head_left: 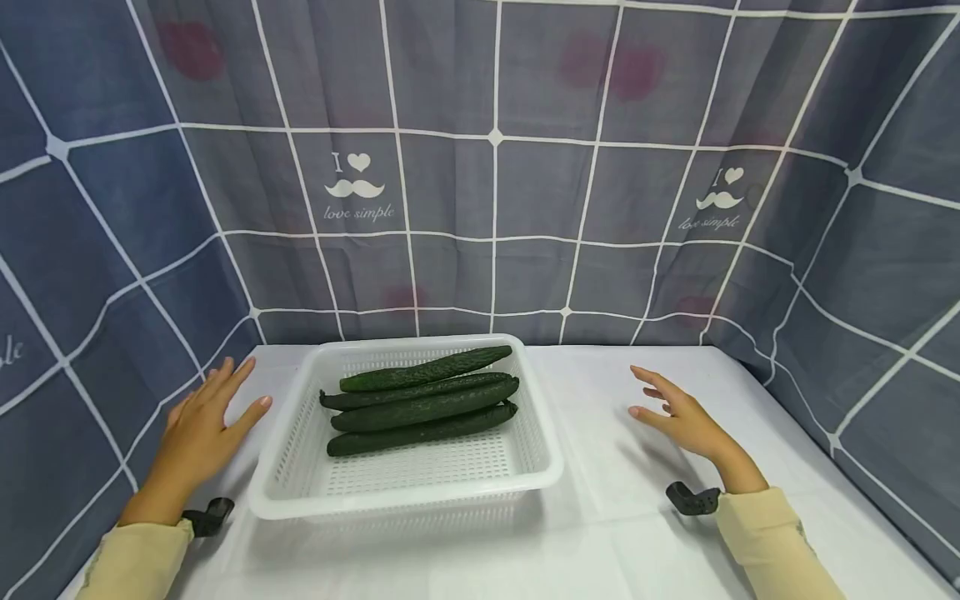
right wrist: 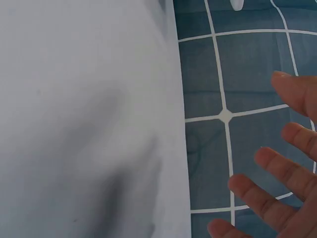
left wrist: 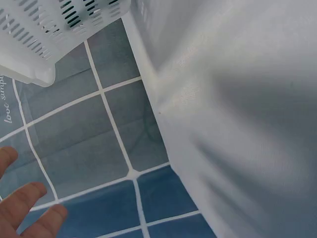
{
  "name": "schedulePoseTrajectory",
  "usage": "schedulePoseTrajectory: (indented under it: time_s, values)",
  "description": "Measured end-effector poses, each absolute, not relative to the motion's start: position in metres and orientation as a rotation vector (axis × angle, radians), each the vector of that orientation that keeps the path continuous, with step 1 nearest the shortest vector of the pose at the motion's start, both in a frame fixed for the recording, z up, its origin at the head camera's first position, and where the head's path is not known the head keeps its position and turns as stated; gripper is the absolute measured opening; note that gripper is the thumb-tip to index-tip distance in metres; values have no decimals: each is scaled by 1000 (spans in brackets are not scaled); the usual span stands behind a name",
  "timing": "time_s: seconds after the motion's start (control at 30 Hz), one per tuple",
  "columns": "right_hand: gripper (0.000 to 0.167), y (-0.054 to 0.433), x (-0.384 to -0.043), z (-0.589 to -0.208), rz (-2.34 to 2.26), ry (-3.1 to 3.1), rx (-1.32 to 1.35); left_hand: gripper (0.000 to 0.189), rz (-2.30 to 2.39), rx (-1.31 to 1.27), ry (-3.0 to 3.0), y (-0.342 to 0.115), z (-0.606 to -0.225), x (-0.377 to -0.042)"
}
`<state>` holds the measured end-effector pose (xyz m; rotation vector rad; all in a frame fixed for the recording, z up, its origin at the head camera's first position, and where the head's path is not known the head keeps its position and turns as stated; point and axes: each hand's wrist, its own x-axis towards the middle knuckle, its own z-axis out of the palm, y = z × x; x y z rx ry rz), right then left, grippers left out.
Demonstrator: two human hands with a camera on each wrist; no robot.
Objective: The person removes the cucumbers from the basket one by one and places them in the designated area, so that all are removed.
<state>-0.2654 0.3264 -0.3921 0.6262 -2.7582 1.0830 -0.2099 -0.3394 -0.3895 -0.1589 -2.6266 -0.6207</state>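
Head view: four long dark-green cucumbers (head_left: 424, 406) lie side by side, roughly lengthwise, inside a white rectangular perforated plastic basket (head_left: 408, 500) on the white-covered bench (head_left: 585, 533). Left hand (head_left: 204, 429) is just left of the basket, fingers extended, thumb spread, not touching it, nothing held. Right hand (head_left: 693, 425) is well right of the basket, fingers loosely bent with thumb apart, also without a load. My read: a no-contact stage, both hands free, no cucumber gripped. Any handling next would call for bringing a hand inward over the basket's rim and closing around one cucumber's body; they lie close together, so picking just one may need fingers worked between. Writing: grey-blue cloth curtain with white grid lines (head_left: 540, 192) behind the basket carries "I", a heart, a moustache and "love simple", twice; a fragment at the far left of the basket is cut off. No brand legible on the basket. Left wrist view: basket corner beyond the fingertips, gap between, fingers apart and bare; a clipped "love simp..." on the curtain. Right wrist view: digits fanned, nothing in them; white bit at top edge, can't tell if it's the basket. No readable text there.
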Motion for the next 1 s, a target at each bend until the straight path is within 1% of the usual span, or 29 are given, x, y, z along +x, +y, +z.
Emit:
schedulePoseTrajectory:
  time_s: [0.5,0.7,1.0]
  values:
    - [58,316,-273,-378,1324,-2719,843,76,-997,-185,-2649,-342,-381,-208]
    - [50,308,-278,-371,1354,-2736,906,68,-1085,-280,-2585,-341,-383,-210]
    - [46,302,-288,-363,1473,-2784,1024,57,-1362,-482,-2417,-341,-392,-218]
